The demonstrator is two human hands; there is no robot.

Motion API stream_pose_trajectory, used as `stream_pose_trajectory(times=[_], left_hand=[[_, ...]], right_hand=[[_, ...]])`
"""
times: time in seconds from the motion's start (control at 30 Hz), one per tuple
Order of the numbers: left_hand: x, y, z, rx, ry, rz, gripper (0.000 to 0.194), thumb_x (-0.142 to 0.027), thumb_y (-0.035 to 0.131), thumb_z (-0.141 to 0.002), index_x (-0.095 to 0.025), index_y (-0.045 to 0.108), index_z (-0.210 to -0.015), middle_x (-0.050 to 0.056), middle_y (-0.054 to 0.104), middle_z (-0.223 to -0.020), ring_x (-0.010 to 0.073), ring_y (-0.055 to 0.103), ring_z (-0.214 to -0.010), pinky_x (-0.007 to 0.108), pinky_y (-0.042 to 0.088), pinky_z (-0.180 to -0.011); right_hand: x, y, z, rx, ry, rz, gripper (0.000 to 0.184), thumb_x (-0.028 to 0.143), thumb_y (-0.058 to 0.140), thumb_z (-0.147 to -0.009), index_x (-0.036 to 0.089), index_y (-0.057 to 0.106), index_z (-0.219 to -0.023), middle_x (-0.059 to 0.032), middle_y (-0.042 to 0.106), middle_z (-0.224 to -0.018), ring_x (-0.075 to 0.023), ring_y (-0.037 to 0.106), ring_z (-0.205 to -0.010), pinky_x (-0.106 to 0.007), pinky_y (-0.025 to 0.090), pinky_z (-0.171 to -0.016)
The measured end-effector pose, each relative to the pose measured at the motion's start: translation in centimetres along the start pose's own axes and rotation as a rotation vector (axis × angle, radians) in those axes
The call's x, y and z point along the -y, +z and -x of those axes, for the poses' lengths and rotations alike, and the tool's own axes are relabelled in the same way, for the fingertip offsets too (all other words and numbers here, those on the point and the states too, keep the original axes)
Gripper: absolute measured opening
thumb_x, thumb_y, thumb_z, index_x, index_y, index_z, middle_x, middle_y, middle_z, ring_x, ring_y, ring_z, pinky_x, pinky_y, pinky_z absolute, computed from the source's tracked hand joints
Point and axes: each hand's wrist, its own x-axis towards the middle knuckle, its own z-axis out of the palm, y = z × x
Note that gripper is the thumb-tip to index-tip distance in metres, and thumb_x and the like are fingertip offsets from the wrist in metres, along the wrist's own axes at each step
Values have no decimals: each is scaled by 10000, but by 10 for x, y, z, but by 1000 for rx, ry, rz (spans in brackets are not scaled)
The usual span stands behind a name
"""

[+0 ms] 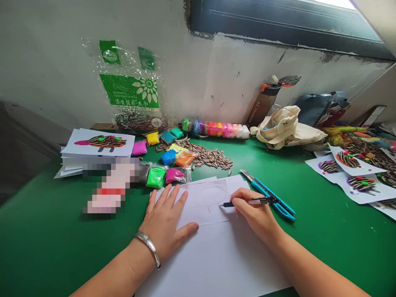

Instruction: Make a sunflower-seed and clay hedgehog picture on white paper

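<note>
My left hand (168,220) lies flat with its fingers spread, pressing on a small sheet of paper (201,214) that rests on larger white paper (222,264). In my right hand (255,212) is a black pen (229,204), its tip at the small sheet. Thin lines on that sheet form a rounded outline with short strokes below it. Just right of the right hand lies a blue utility knife (280,204) on the green table.
Beyond the paper are bagged coloured clay (156,177), loose sunflower seeds (210,154) and a clay tube pack (219,128). Seed-decorated cards lie at left (102,142) and right (360,183). A bottle (262,105) and cloth bag (287,128) stand by the wall.
</note>
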Motion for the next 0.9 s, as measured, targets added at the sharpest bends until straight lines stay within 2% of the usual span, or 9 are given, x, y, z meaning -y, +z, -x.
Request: stream_pose_trajectory(times=[0.3,0.47,0.57,0.67,0.73,0.8,0.9], left_hand=[[-2,-2,0,12,-3,-1,704,-634,445,-809,-222,410,-1379,118,308,-1478,347,195,-1372,607,125,-1078],[-1,-1,0,12,-5,-2,707,-628,461,-803,-223,408,-1380,118,304,-1479,347,196,-1372,609,125,-1077],[0,0,-1,3,-2,2,701,-628,463,-803,-231,410,-1378,114,303,-1480,348,195,-1372,612,126,-1075],[0,0,-1,6,-3,8,703,-631,463,-802,-234,407,-1379,117,306,-1479,348,196,-1372,615,128,-1073],[0,0,0,5,-6,10,703,-627,471,-800,-233,408,-1379,118,308,-1478,348,196,-1372,615,124,-1074],[0,1,0,-3,-6,10,703,-623,480,-797,-231,412,-1376,119,311,-1476,348,197,-1372,615,122,-1074],[0,2,0,-23,2,15,698,-619,486,-796,-230,420,-1371,122,317,-1473,352,204,-1369,618,126,-1070]], right_hand=[[0,0,0,-3,-21,-1,183,162,477,-784,178,555,-619,22,507,-569,-123,443,-577,-246,328,-522],[-6,0,-2,-39,-8,-95,172,213,512,-804,174,598,-660,20,504,-561,-125,465,-570,-245,366,-522],[-9,1,-4,-142,3,-221,190,331,552,-830,167,647,-842,-10,581,-647,-151,540,-647,-271,439,-602],[-8,1,-6,-189,-1,-274,389,426,544,-847,174,592,-1139,-56,664,-804,-179,603,-720,-343,489,-712],[-7,0,-8,-193,-20,-209,435,449,521,-861,194,557,-1211,-67,685,-876,-176,618,-709,-366,498,-735],[-8,-3,-9,-198,-37,-104,418,461,519,-860,210,582,-1188,-75,686,-962,-181,631,-729,-365,505,-738],[-14,-6,-12,-199,-91,73,387,452,533,-852,214,616,-1145,-83,663,-1087,-221,640,-879,-365,500,-803]])
